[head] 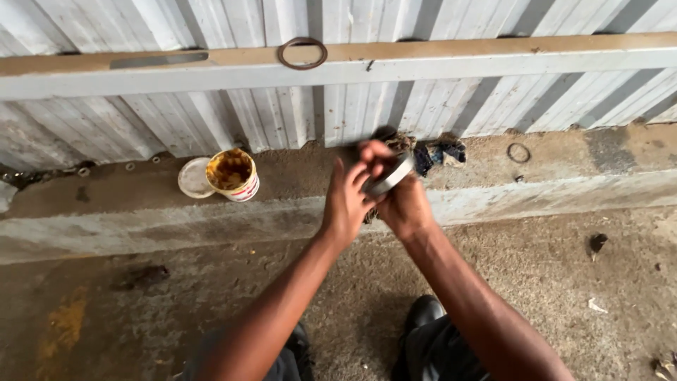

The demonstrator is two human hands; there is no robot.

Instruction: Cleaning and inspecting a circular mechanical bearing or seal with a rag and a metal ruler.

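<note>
Two bare hands meet in the middle of the view, above a raised concrete ledge (141,212) that runs along a corrugated metal wall (437,106). The right hand (403,203) is closed around a grey metal ring (390,177), holding it tilted, with the thumb curled over its upper edge. The left hand (345,201) has its fingers spread and straight, and its palm and fingertips press against the near side of the same ring, so both hands touch it at once. The ring sits between the two hands, in the air just in front of the ledge and not resting on anything.

Behind the hands, on the ledge, lies a dark bundle of rags (434,152) close against the wall. To the left of the hands, well apart, stands an open tub (233,174) smeared inside with yellow-brown grease, tilted slightly, and a round white lid (192,178) lies flat just beside it. A thin dark ring (518,152) lies on the ledge to the right. Higher up, a rusty ring (302,53) hangs against a horizontal rail (493,56) on the wall. At the bottom, dark trousers and a black shoe (423,310) show on the rough concrete floor (564,282).
</note>
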